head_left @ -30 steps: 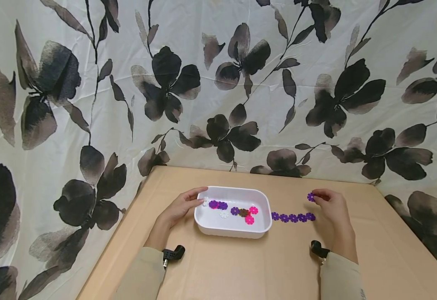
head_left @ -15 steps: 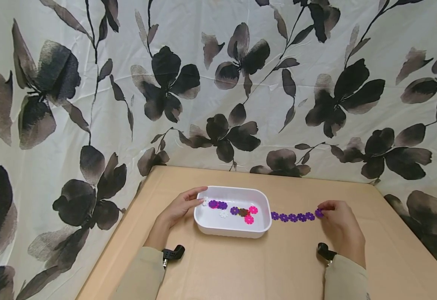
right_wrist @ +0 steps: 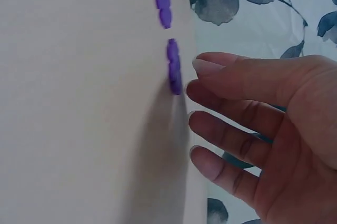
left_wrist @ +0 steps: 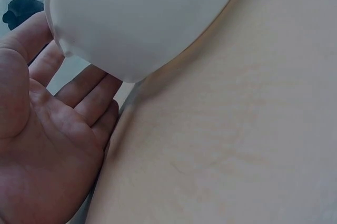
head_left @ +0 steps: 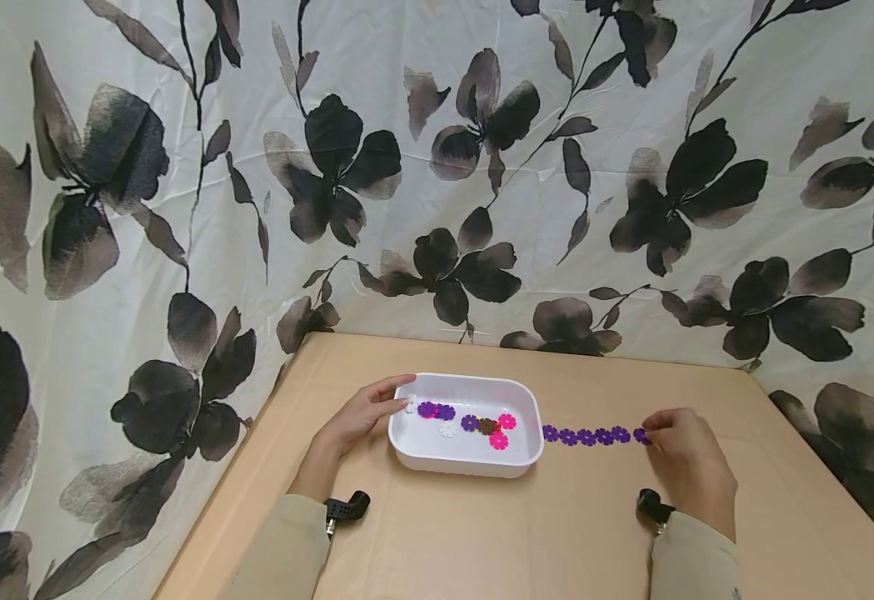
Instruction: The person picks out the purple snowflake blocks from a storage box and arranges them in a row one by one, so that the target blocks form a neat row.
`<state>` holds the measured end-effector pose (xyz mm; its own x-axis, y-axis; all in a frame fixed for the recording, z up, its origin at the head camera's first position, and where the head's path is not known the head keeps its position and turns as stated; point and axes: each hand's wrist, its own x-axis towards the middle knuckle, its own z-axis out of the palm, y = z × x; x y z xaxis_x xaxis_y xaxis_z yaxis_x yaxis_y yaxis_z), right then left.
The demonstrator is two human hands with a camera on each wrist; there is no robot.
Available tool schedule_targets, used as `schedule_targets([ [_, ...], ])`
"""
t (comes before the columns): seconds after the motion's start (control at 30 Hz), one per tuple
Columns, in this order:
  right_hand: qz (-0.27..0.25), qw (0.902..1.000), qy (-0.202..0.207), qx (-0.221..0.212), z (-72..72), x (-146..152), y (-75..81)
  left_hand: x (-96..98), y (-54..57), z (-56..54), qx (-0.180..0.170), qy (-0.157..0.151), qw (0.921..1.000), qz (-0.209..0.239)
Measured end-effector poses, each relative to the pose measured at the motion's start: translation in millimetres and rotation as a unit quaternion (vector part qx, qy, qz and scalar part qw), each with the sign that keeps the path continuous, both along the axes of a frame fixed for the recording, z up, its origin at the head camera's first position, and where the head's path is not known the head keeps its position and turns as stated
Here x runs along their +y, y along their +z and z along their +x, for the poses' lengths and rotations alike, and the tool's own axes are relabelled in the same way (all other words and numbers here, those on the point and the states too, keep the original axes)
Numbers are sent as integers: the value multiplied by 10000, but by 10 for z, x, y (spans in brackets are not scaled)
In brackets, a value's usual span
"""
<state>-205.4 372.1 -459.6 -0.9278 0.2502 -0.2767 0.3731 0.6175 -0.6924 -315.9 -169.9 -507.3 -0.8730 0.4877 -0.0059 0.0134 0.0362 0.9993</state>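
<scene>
My left hand (head_left: pixel 362 412) holds the left end of a white plastic tray (head_left: pixel 466 465), thumb at the rim; its fingers meet the tray's outer wall (left_wrist: pixel 131 18) in the left wrist view. To the right of the tray runs a row of purple flower-shaped discs (head_left: pixel 586 436), lying flat on the table. At the row's right end lies one more purple flower-shaped disc (right_wrist: pixel 174 67), a small gap from its neighbour. My right hand (head_left: pixel 687 450) is right beside this last disc, with thumb and forefinger close together and the other fingers loosely bent. In the right wrist view the fingertips stand just off it.
Inside the tray are purple discs (head_left: pixel 437 410), pink discs (head_left: pixel 499 440), a brown disc (head_left: pixel 487 426) and white discs (head_left: pixel 447 429). The tan table (head_left: pixel 511 533) ends at the back against a floral cloth (head_left: pixel 444 167).
My right hand has brought a purple flower-shaped disc down and rightward to the end of the row, and its fingers have come off it. The left hand and tray stay put.
</scene>
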Motion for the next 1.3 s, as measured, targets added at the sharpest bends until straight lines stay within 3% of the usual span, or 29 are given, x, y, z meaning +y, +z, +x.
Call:
schedule_targets([
  [0.07, 65, 9999, -39, 67, -1, -21, 30, 0, 4, 1, -14, 3, 10000, 5],
  [0.17, 460, 9951, 63, 874, -47, -82, 71, 0, 8, 2, -7, -4, 10000, -5],
  [0.27, 923, 9728, 137, 2120, -131, -207, 132, 1, 8, 2, -15, -9, 10000, -5],
  [0.33, 888, 9589, 52, 2694, -190, -327, 177, 2, 5, 0, -19, -20, 10000, -4],
  [0.53, 506, 9350, 281, 3498, -375, -744, 257, 3, 8, 9, -77, 11, 10000, -5],
  [0.83, 247, 9233, 1139, 3658, -551, -1357, 282, 1, 1, -4, -2, 12, 10000, -25],
  [1.13, 309, 9242, 2378, 2972, -618, -1952, 197, 1, -2, -16, -82, 25, 10000, -26],
  [1.3, 429, 9294, 2759, 2413, -621, -2209, 145, -6, -6, -20, -74, 20, 10000, -52],
])
